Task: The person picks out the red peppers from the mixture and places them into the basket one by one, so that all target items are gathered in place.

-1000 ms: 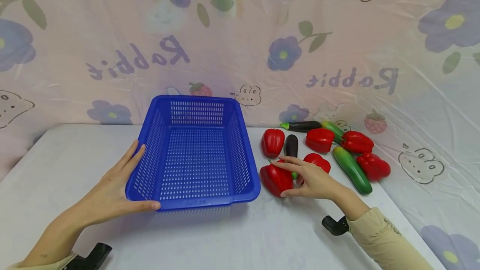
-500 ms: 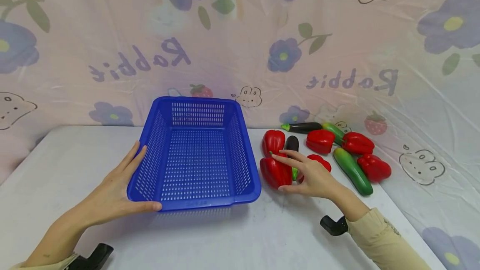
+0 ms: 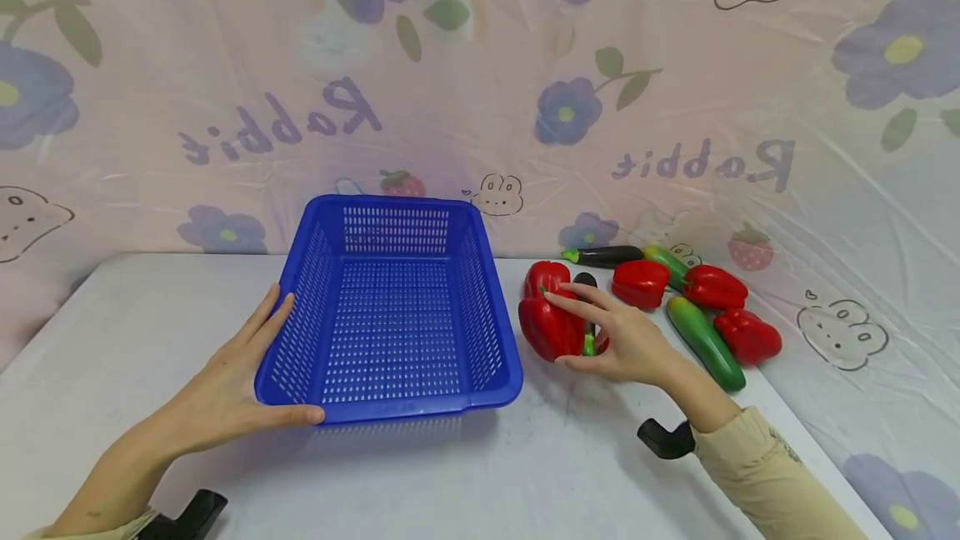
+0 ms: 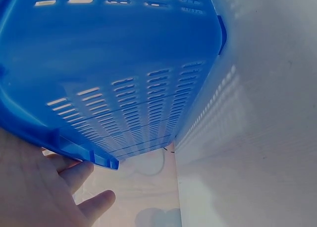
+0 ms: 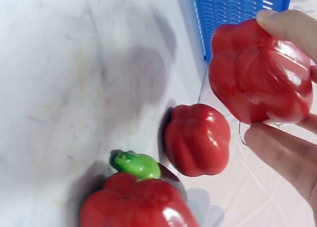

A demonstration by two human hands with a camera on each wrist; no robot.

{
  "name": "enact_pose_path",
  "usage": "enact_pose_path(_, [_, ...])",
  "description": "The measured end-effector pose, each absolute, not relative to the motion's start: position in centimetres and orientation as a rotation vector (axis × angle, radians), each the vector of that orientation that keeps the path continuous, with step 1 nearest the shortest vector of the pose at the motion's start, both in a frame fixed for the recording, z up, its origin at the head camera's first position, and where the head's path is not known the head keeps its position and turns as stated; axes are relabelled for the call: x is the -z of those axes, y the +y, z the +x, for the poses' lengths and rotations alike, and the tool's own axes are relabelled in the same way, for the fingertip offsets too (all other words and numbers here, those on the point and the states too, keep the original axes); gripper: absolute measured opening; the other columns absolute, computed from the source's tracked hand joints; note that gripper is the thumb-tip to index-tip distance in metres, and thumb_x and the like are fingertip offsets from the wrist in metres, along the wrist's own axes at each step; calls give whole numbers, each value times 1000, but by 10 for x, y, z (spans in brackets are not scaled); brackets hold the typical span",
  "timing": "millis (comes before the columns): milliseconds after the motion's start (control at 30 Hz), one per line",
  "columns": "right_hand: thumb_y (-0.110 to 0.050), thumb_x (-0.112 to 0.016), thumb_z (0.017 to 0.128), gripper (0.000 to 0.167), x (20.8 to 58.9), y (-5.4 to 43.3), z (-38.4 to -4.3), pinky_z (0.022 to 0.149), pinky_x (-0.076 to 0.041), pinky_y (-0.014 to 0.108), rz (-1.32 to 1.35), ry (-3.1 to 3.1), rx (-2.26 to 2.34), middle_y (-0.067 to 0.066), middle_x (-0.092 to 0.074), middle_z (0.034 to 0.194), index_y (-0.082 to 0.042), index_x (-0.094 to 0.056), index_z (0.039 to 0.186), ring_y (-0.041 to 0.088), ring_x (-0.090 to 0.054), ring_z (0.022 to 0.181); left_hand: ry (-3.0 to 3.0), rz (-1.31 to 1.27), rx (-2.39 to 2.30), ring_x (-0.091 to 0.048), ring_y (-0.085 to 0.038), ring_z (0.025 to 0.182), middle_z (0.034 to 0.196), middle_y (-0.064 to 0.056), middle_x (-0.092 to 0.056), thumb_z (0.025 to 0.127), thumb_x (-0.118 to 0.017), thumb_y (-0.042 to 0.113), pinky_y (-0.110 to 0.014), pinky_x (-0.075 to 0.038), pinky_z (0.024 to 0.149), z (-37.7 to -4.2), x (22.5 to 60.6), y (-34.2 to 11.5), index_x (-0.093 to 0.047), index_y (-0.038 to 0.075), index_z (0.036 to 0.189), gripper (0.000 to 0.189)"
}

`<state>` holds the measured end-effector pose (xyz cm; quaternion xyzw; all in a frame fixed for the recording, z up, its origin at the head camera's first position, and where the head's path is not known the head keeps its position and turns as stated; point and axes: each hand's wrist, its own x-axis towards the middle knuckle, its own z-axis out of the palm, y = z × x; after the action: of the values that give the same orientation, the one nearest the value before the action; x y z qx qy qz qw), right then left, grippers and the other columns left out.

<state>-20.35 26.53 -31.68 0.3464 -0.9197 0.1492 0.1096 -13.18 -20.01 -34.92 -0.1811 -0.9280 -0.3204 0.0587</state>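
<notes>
A red bell pepper [image 3: 550, 330] is pinched between the thumb and fingers of my right hand [image 3: 630, 344]. The right wrist view shows this bell pepper [image 5: 260, 73] raised off the white table, its shadow apart from it. My left hand [image 3: 225, 382] lies at the near left corner of a blue plastic basket [image 3: 498, 397], fingers straight along the left rim and thumb on the front rim. In the left wrist view its fingertips [image 4: 79, 175] touch the rim. Behind the held pepper stands another red pepper [image 3: 546, 275]. A small eggplant [image 3: 589, 343] is partly hidden by my right hand.
To the right lie a red pepper [image 3: 640, 283], more red peppers [image 3: 747, 336], a green cucumber [image 3: 705, 344] and another cucumber [image 3: 667, 265]. A long dark eggplant [image 3: 609, 256] lies at the back, near the patterned curtain [image 3: 450, 107]. The basket holds nothing.
My right hand has raised the red bell pepper from the table, and it now overlaps the pepper behind it in the head view. The left hand and basket stay put.
</notes>
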Motion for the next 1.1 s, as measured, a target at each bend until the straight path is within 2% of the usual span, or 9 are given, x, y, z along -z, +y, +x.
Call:
enact_pose_path(200, [-30,-86,69,82,305,259,-208,60,-56,22,1052,-2657,-461,14,-46,142,-25,-48,142,18,-66,87,-2804,-545,978,-15,-57,138,162,-11,9,61,-85,46,-81,-26,91,-130,347,-201,0,18,156,131])
enact_pose_path(467, [-36,-83,73,78,288,249,-216,61,-58,27,1030,-2619,-411,11,-46,143,-25,-48,142,14,-68,69,-2795,-556,993,-14,-56,139,162,-10,10,61,-85,45,-81,-26,91,-129,347,-201,1,16,156,131])
enact_pose_path(667, [-37,-83,72,78,275,239,-220,59,-57,26,1031,-2581,-383,12,-48,141,-23,-49,141,16,-68,72,-2787,-566,1012,-13,-56,139,161,-9,11,61,-86,45,-80,-26,92,-129,348,-201,1,16,155,131])
enact_pose_path(900, [-40,-82,73,77,264,227,-226,59,-57,25,1000,-2548,-345,11,-48,142,-23,-49,141,10,-67,63,-2798,-556,1007,-15,-57,139,161,-10,11,62,-85,46,-81,-26,91,-130,349,-199,2,16,155,131])
enact_pose_path(1100, [-41,-81,73,77,256,217,-229,58,-56,26,955,-2543,-344,11,-48,142,-25,-49,141,12,-65,60,-2818,-541,985,-16,-57,138,161,-10,11,62,-84,48,-81,-27,92,-129,348,-198,2,15,155,131])
